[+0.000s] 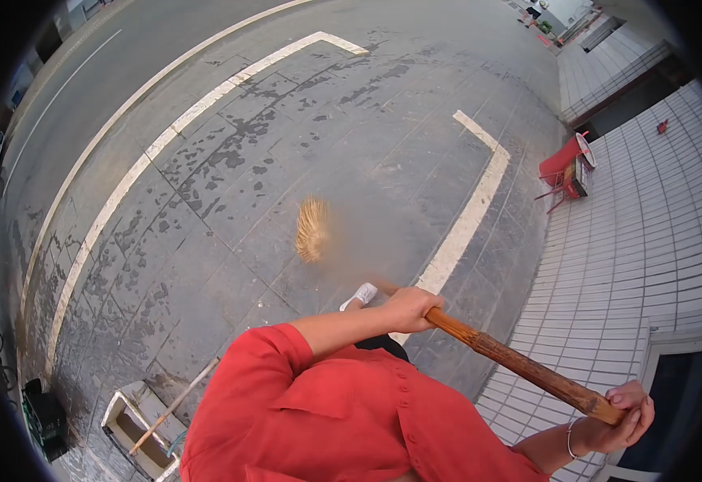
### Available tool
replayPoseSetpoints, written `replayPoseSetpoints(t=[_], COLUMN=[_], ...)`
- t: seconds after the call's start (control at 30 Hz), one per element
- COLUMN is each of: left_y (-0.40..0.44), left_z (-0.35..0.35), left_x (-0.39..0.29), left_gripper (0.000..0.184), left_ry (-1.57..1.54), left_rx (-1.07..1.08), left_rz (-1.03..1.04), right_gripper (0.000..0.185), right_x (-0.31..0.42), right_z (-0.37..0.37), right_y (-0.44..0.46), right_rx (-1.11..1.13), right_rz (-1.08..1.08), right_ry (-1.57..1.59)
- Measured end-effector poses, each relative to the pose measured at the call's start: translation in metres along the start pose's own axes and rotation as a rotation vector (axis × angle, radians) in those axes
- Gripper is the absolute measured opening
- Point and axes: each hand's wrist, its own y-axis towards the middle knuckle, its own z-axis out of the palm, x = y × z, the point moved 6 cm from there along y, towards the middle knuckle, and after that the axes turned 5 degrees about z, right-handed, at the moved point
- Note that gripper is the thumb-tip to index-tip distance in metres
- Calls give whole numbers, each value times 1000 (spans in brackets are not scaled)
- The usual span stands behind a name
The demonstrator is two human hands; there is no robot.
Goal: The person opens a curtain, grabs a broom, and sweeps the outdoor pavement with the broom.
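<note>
A broom runs across the view, its thick brown wooden handle slanting down to the right. My left hand is wrapped round the handle in front of my red shirt. Farther back, my right hand, with a bracelet at the wrist, grips the handle near its end. The straw bristles rest on the grey paving. A blurred patch hides part of the broom head and the lower handle. My white shoe shows just below that patch.
A white-tiled wall stands at right, with a red bucket beside it. At lower left are a large scoop-like container with a stick handle and a dark green crate. White lines mark the paving; a road lies beyond.
</note>
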Motion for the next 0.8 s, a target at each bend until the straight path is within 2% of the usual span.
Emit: replayPoseSetpoints(t=[0.1, 0.23, 0.3, 0.33, 0.4, 0.47, 0.6, 0.67, 0.73, 0.77, 0.8], left_y=[72, 160, 192, 201, 215, 227, 187, 135, 86, 61, 49], left_z=[24, 37, 46, 36, 28, -1, -37, -56, -89, -97, -99], left_x=[25, 109, 186, 199, 211, 191, 211, 238, 262, 280, 286], left_gripper=[23, 24, 25, 25, 25, 23, 21, 18, 18, 19, 20], left_ry=[0, 122, 184, 210, 219, 218, 201, 359, 478, 537, 553], left_rx=[16, 23, 69, 97, 46, -15, -53, -121, -47, 4, 51], left_rz=[133, 177, 73, 13, 10, 17, -199, -351, -588, -693, -706], right_gripper=[28, 17, 19, 21, 17, 9, 3, 5, 13, 15, 18], right_x=[6, -62, -119, -145, -181, -210, -282, -312, -348, -366, -384], right_z=[20, 94, 142, 164, 167, 160, 164, 191, 227, 245, 257], right_y=[-5, -4, -8, -10, 13, 48, 84, 71, 37, 13, -10], right_rx=[30, 319, 524, 636, 570, 447, 393, 461, 642, 703, 759], right_rz=[-104, -80, -75, -108, -114, -110, -47, 36, 125, 355, 587], right_ry=[-103, -368, -396, -396, -265, -136, 96, 208, 240, 232, 220])
